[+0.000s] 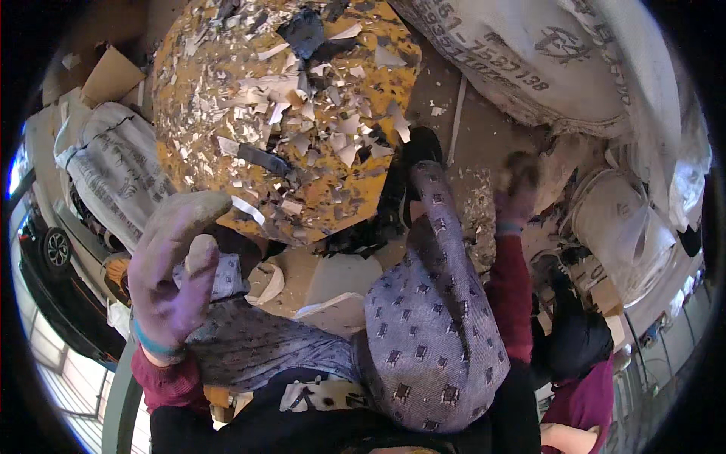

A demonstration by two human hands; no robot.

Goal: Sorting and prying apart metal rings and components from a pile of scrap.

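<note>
My left hand (175, 276), in a pale purple work glove with a grey coated palm, is raised beside the near left edge of a yellow board (344, 204). Its fingers are stretched and the thumb stands apart, with nothing between them. Pale, jagged flakes (352, 125) litter the worn board, along with a dark flat bar (262, 160) and a black chunk (302, 34). Past my right knee, my right hand (519, 185), also gloved, reaches low toward the floor near a speckled, rubble-like strip (479, 212). Its dark fingertips are blurred, so any held thing is hidden.
Large white woven sacks lie at the far right (522, 60) and left (117, 163). An open white sack (624, 234) stands right of my right hand. A cardboard box (112, 76) is at the far left. Another person (578, 401) in a maroon top is close at the lower right.
</note>
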